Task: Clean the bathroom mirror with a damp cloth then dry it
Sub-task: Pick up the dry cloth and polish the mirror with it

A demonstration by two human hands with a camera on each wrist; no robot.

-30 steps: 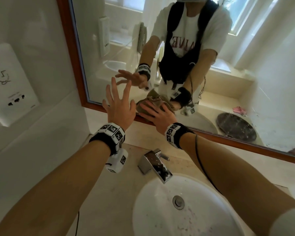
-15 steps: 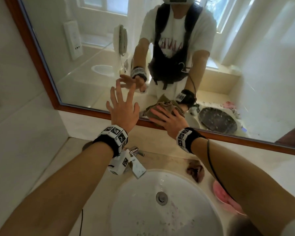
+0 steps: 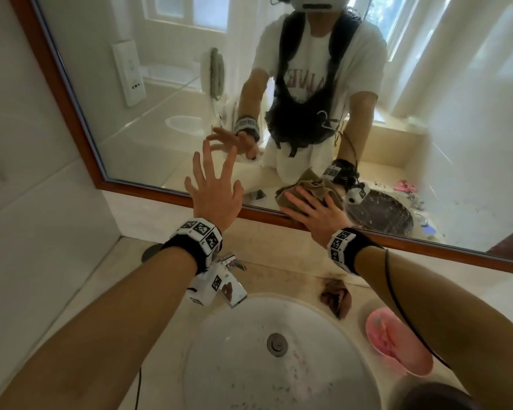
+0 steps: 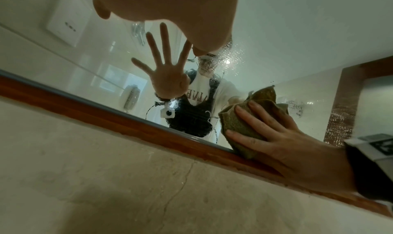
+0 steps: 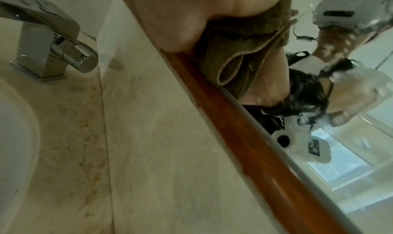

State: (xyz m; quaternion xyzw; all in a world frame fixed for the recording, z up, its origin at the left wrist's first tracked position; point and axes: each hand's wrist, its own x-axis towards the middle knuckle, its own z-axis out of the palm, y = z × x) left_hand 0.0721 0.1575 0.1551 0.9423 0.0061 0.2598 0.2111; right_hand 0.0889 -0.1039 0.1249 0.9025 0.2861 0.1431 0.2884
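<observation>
Both hands (image 3: pixel 215 193) (image 3: pixel 314 213) flat, right on cloth (image 3: pixel 305 187).

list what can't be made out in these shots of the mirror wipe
- Left hand: whether its fingertips touch the mirror; head view has no depth, left wrist view crops the fingers.
- Cloth: the face against the glass, hidden by the right hand.
- Right hand's fingers: right wrist view shows only the palm, blurred.
- Damp or dry cloth: not visible.

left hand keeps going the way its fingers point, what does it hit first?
Probably the mirror glass: the left hand is open, fingers spread toward it, nothing between. The gap is hard to judge.
</observation>
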